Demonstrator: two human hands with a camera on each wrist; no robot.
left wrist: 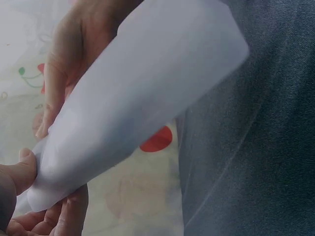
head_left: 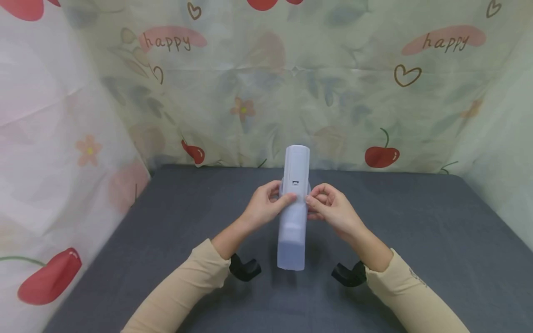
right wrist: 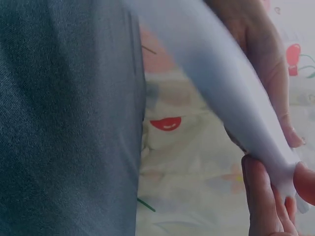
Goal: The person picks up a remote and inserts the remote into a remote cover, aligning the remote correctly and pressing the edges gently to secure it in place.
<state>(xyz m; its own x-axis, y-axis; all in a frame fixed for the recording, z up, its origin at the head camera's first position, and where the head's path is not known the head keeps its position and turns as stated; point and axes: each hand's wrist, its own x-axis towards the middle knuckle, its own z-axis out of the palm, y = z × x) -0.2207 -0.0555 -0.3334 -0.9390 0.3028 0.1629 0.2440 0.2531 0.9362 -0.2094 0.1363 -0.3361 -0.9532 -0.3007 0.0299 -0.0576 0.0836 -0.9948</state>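
A long white plastic device with a small dark slot on its face is held up over the table in the head view. Its lower end looks translucent and box-like; I cannot tell its kind. My left hand grips it from the left, thumb lying across the front just below the slot. On the opposite side, my right hand pinches the edge between thumb and curled fingers. Both wrist views show the smooth pale body running between the two hands; the fingers behind it are partly hidden.
Below the hands spreads a dark grey table. A cloth curtain printed with cherries, hearts and flowers hangs along the back and sides. Black curved pieces stick out from both wrists near the cream sleeves.
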